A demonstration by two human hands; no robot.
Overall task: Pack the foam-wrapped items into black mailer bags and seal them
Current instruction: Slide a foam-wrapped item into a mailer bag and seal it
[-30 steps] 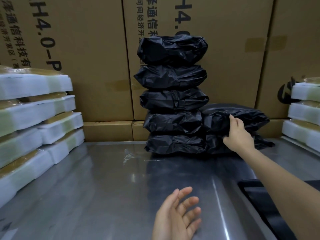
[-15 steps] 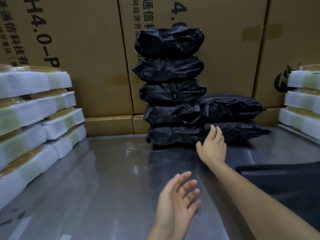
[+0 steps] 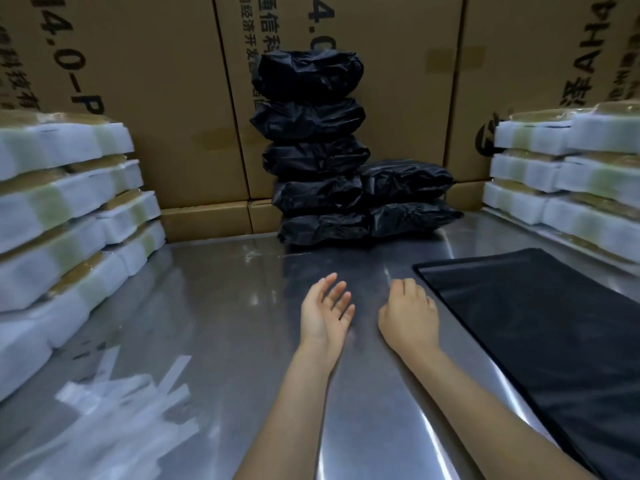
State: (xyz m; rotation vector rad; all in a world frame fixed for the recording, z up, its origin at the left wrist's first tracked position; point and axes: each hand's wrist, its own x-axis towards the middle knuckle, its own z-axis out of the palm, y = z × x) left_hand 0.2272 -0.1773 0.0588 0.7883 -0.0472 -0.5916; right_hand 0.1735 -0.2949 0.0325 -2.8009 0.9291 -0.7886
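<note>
Cardboard boxes [image 3: 173, 98] wall the far edge of the steel bench [image 3: 214, 306]. Against them stand packed black bags [image 3: 311, 147], five in one pile and two [image 3: 408, 199] beside it. Foam-wrapped items are stacked at the left [image 3: 69, 209] and right [image 3: 568, 188] edges. Flat empty bags [image 3: 540, 334] lie at right, white strips [image 3: 114, 410] at near left. The left hand [image 3: 325, 313], palm up with fingers straight, and the right hand [image 3: 408, 320], fingers loosely curled, each have an empty grip over bare steel.

Two empty hands, left [image 3: 325, 311] and right [image 3: 408, 318], hover over a steel table [image 3: 214, 323] before stacked black mailers [image 3: 311, 147].
</note>
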